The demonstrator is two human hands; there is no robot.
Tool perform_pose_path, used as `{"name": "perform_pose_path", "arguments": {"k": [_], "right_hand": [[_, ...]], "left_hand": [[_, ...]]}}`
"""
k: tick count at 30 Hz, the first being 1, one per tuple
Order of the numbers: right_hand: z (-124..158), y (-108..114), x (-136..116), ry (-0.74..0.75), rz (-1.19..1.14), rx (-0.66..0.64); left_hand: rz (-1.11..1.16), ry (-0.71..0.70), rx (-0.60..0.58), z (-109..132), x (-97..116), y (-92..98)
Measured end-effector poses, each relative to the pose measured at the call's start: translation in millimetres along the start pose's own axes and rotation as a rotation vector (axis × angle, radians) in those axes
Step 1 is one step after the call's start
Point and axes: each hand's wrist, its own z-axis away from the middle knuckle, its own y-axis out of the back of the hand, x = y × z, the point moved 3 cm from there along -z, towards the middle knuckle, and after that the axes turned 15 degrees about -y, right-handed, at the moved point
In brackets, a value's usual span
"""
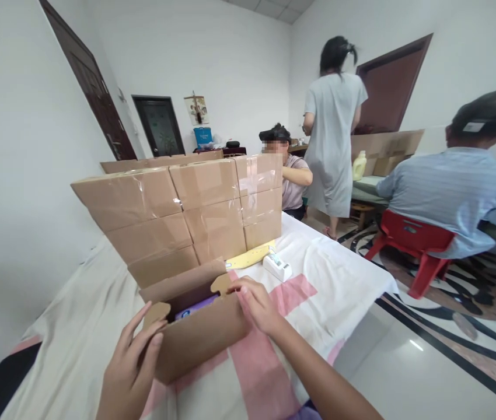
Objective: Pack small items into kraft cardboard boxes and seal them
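Observation:
In front of me, an open cardboard box [204,341] sits on the cloth-covered table, its lid raised at the back and its small end flaps standing up. A purple package [195,307] with white marking shows inside, mostly hidden by the walls. My left hand [129,356] grips the near left corner, fingers by the left flap [157,313] and thumb against the outside. My right hand [257,303] holds the right end, its fingers bent over the edge by the right flap [220,284].
Behind the box rises a wall of taped cartons [204,213]. A yellow strip [250,256] and a white tape dispenser-like device [276,266] lie right of it. One person [294,175] sits beyond, another stands, and a third sits on a red chair [414,236] at right.

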Motion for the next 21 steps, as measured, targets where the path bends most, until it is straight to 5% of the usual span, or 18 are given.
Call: {"name": "perform_pose_path", "arguments": {"k": [7, 14, 21], "right_hand": [[-7, -24, 12, -0.075, 0.093, 0.045], [-42, -33, 40, -0.28, -0.236, -0.205], [-43, -30, 30, -0.113, -0.195, 0.023]], "left_hand": [[0.333, 0.234, 0.164, -1, -13, -20.8], [0.524, 0.457, 0.129, -4, -25, -25.9], [0.304, 0.376, 0.114, 3, -40, -26.6]]}}
